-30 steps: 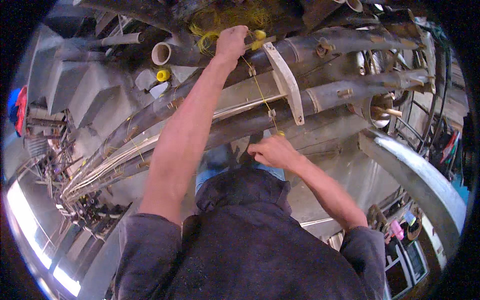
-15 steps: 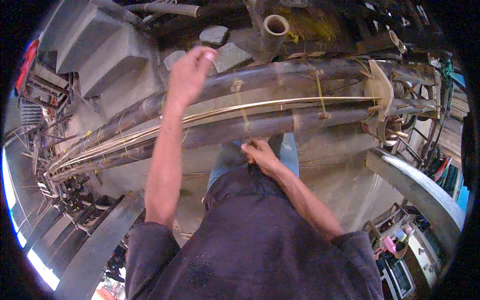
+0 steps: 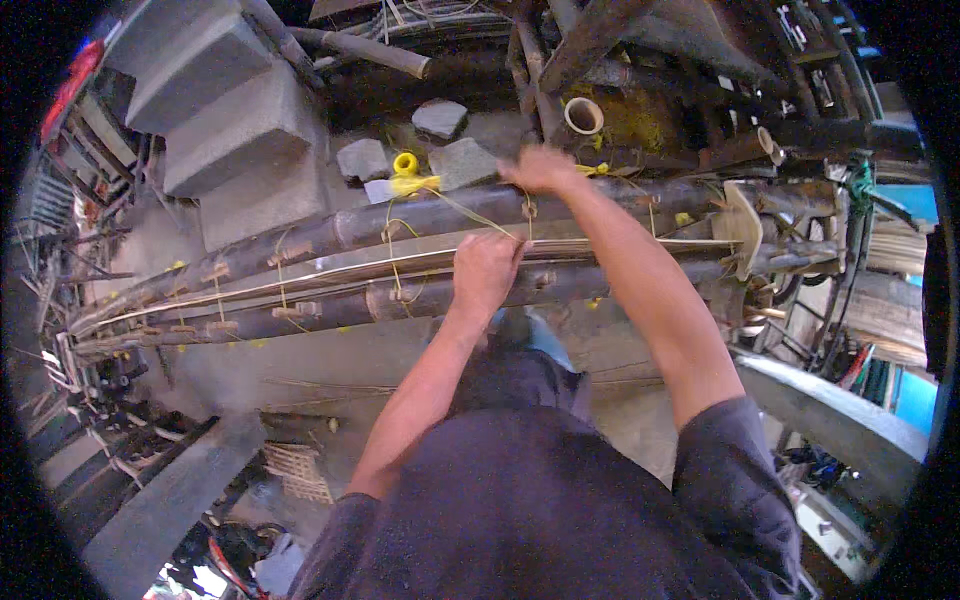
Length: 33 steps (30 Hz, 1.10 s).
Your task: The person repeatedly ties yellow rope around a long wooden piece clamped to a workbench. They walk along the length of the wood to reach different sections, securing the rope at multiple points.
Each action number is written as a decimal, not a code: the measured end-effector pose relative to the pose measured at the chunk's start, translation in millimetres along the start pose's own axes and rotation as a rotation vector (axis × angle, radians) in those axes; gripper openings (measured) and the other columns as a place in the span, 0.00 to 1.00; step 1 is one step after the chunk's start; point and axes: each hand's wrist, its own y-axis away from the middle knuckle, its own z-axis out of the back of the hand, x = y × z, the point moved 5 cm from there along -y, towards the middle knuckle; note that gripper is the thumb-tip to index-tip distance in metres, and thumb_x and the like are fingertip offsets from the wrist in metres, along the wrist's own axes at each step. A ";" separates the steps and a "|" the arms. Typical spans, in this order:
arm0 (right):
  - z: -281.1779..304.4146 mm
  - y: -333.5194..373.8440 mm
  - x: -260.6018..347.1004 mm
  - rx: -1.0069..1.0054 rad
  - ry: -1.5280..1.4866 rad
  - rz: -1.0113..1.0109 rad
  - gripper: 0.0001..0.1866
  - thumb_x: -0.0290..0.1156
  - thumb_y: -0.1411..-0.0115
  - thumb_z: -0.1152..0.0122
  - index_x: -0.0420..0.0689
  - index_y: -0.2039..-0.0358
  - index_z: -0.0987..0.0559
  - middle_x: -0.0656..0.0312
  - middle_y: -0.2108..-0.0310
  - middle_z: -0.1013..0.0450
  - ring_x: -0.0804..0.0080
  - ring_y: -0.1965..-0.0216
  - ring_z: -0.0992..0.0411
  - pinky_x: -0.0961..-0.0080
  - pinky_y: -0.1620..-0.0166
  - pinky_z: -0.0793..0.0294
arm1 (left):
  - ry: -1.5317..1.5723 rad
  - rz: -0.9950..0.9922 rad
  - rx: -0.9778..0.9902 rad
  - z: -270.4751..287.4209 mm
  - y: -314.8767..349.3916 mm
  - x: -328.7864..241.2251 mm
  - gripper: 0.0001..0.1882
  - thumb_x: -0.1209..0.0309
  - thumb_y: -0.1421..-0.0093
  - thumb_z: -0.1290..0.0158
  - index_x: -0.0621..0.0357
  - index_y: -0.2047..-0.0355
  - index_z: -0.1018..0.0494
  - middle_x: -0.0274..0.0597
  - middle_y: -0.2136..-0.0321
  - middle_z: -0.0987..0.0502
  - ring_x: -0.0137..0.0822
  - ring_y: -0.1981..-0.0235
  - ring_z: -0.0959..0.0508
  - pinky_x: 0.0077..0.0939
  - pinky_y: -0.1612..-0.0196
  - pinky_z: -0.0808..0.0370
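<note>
Two long dark bamboo poles (image 3: 330,310) lie side by side across my front, joined by several thin yellow ties. Light thin strips (image 3: 390,261) run lengthwise between them to a pale end board (image 3: 743,230). My left hand (image 3: 485,270) is closed in a fist over the strips. A yellow-green strap (image 3: 475,215) slants from its fingers to a yellow bundle (image 3: 415,186) beyond the far pole, and the fist appears to grip it. My right hand (image 3: 545,170) is over the far pole, its fingers smeared by motion; whether it holds anything is unclear.
Concrete steps (image 3: 245,125) rise at the far left. Beyond the poles lie stone blocks (image 3: 440,119), a yellow ring-shaped roll (image 3: 405,163) and an upright hollow bamboo tube (image 3: 584,116). Grey beams (image 3: 180,500) flank me at the lower left and right.
My left hand has come down and right to the strips and closed. My right hand has gone from near my waist to the far pole. The view has shifted, showing the yellow roll and bundle.
</note>
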 end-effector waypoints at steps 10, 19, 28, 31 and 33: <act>-85.8 221.2 80.5 0.379 -0.344 0.337 0.12 0.39 0.41 0.48 0.45 0.71 0.25 0.51 0.73 0.24 0.51 0.69 0.23 0.53 0.67 0.24 | 0.158 0.324 0.204 7.1 1.4 8.9 0.14 0.59 0.37 0.50 0.56 0.70 0.24 0.40 0.75 0.22 0.39 0.71 0.21 0.36 0.67 0.30; -96.2 225.3 86.0 0.273 -0.264 0.444 0.16 0.33 0.48 0.42 0.46 0.58 0.24 0.53 0.67 0.24 0.54 0.66 0.23 0.63 0.61 0.21 | 0.718 0.650 0.440 -61.3 -121.8 104.6 0.20 0.57 0.38 0.55 0.63 0.73 0.27 0.37 0.81 0.28 0.32 0.76 0.27 0.30 0.70 0.32; -155.3 232.6 181.7 0.455 -1.898 -0.660 0.33 0.33 0.40 0.39 0.48 0.36 0.40 0.58 0.61 0.26 0.72 0.62 0.26 0.77 0.58 0.27 | 0.051 0.222 0.237 129.6 -90.5 180.5 0.21 0.52 0.37 0.54 0.55 0.59 0.23 0.48 0.63 0.20 0.51 0.60 0.21 0.41 0.56 0.27; -163.4 205.1 193.1 0.271 -0.914 -0.240 0.13 0.32 0.38 0.41 0.45 0.53 0.22 0.58 0.70 0.26 0.71 0.65 0.25 0.73 0.62 0.27 | 0.191 0.151 0.244 159.0 -23.0 152.2 0.18 0.57 0.37 0.52 0.55 0.56 0.25 0.49 0.60 0.21 0.50 0.58 0.22 0.40 0.54 0.27; -31.8 210.1 223.4 0.003 -0.509 -0.059 0.06 0.31 0.41 0.40 0.43 0.71 0.18 0.58 0.75 0.27 0.68 0.68 0.26 0.71 0.65 0.28 | 0.190 0.161 0.244 169.1 28.9 144.3 0.17 0.60 0.37 0.52 0.58 0.56 0.26 0.51 0.61 0.21 0.51 0.58 0.22 0.41 0.53 0.27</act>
